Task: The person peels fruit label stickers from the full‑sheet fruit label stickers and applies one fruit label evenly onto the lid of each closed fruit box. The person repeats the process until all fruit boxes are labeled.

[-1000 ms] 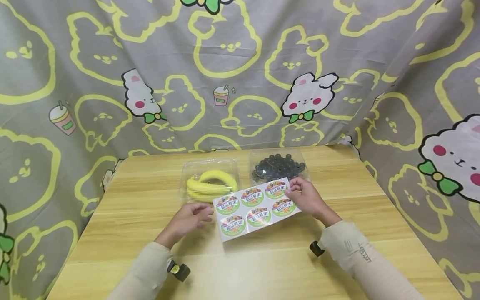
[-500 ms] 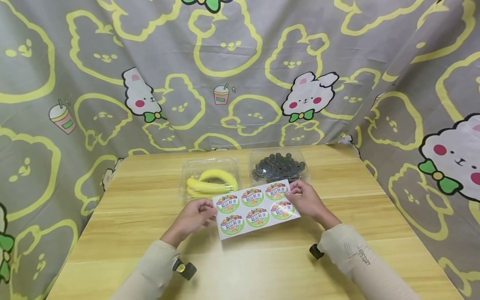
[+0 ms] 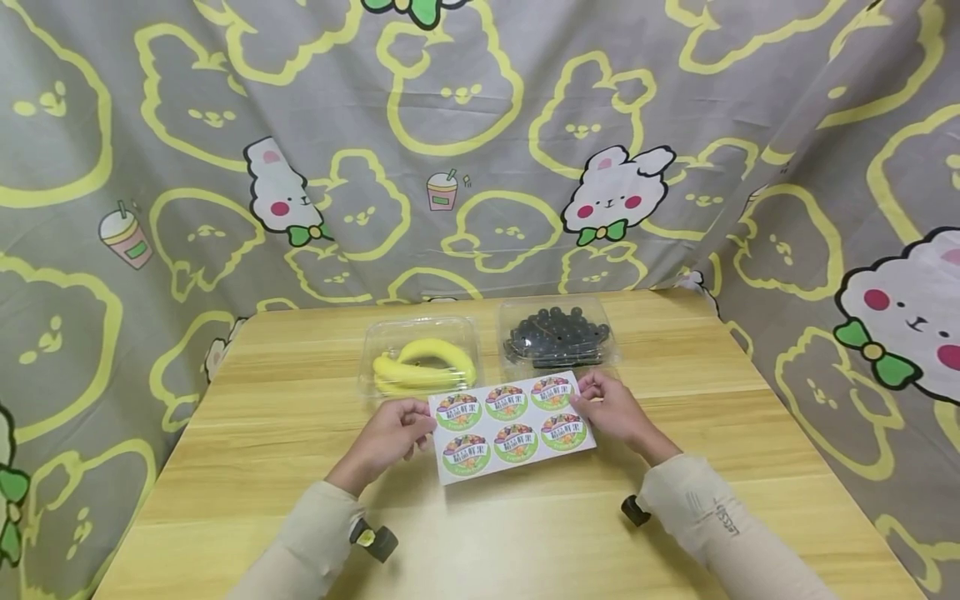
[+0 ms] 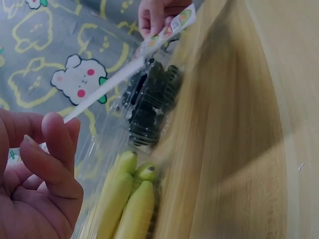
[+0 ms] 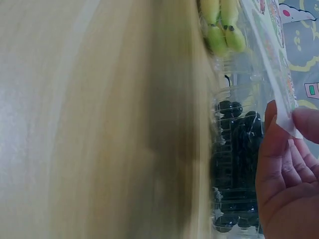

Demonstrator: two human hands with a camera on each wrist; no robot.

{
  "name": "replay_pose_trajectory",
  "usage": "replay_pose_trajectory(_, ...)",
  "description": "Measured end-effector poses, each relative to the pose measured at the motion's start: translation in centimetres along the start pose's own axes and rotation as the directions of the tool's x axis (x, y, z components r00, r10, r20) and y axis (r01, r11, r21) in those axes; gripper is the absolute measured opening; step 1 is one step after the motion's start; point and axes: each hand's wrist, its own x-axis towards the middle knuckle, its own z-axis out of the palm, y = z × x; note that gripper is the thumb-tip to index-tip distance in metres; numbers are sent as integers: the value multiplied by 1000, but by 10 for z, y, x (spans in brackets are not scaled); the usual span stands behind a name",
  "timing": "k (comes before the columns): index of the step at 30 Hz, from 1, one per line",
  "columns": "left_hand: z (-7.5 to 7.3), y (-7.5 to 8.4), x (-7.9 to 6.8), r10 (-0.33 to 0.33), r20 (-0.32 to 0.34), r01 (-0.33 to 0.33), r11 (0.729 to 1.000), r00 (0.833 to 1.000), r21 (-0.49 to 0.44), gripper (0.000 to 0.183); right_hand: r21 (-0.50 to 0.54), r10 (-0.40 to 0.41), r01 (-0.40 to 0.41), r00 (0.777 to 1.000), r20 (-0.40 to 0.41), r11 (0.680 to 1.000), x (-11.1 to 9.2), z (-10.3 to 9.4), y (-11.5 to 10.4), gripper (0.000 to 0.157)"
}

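Observation:
A white sheet of round fruit stickers (image 3: 512, 425) is held above the table, its printed side facing up toward me. My left hand (image 3: 386, 439) pinches its left edge between thumb and fingers, as the left wrist view also shows at close range. At the opposite edge, my right hand (image 3: 611, 410) pinches the sheet's corner with thumb and fingertips. Behind the sheet, a clear plastic box holds yellow bananas (image 3: 427, 367). To the right of that box, a second clear box contains dark grapes (image 3: 558, 335).
The boxes stand toward the back of a wood-grain table (image 3: 285, 375). A grey curtain (image 3: 480, 100) with yellow cartoon outlines hangs behind the table and along its sides. A black wrist device (image 3: 375, 540) is strapped at the left sleeve.
The left hand has moved up to the sticker sheet and taken hold of its left edge. The sheet has come down slightly at the right, showing more of the grape box.

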Motion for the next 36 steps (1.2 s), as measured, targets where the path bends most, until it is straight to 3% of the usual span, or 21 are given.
replay_pose_trajectory(6,2,-5,2,11,-18,-10,998,1000,60,10,6,1,-1,1000,-6,1000,-1,3,2,15)
replay_pose_trajectory(18,5,-11,5,-4,-189,47,973,982,225,5,65,-20,18,999,37,998,-1,6,6,13)
replay_pose_trajectory(36,6,-10,5,-26,-133,39,994,991,97,7,-6,9,-9,1000,15,1000,1,5,8,16)
